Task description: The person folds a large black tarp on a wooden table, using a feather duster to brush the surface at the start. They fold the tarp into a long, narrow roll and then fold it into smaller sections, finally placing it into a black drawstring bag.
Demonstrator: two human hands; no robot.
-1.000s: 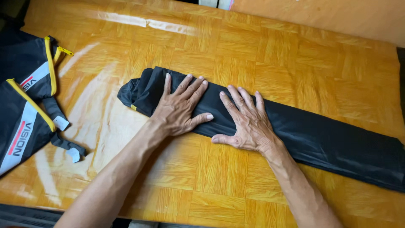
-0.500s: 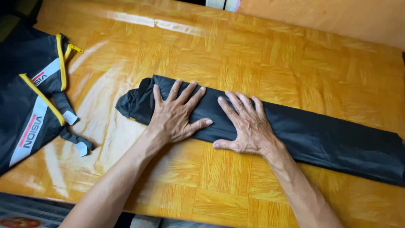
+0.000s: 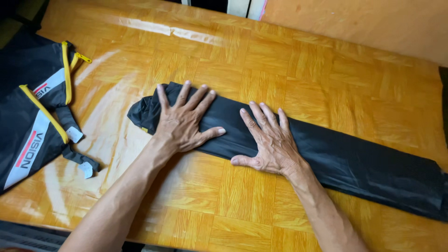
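A long strip of folded black fabric (image 3: 364,168) lies across the wooden table (image 3: 289,70), its rolled end at the left. My left hand (image 3: 184,122) lies flat on that rolled end with the fingers spread. My right hand (image 3: 268,142) presses flat on the fabric just to the right of it, fingers apart, thumb off the near edge. Neither hand grips anything.
A black bag with yellow zips and a grey stripe (image 3: 35,112) lies at the table's left edge, its straps trailing toward the fabric. A plain orange wall (image 3: 373,23) stands beyond the far edge of the table.
Both hands stay flat on the fabric. The view has drifted slightly, so the fabric and the bag sit a little further right in the frame.
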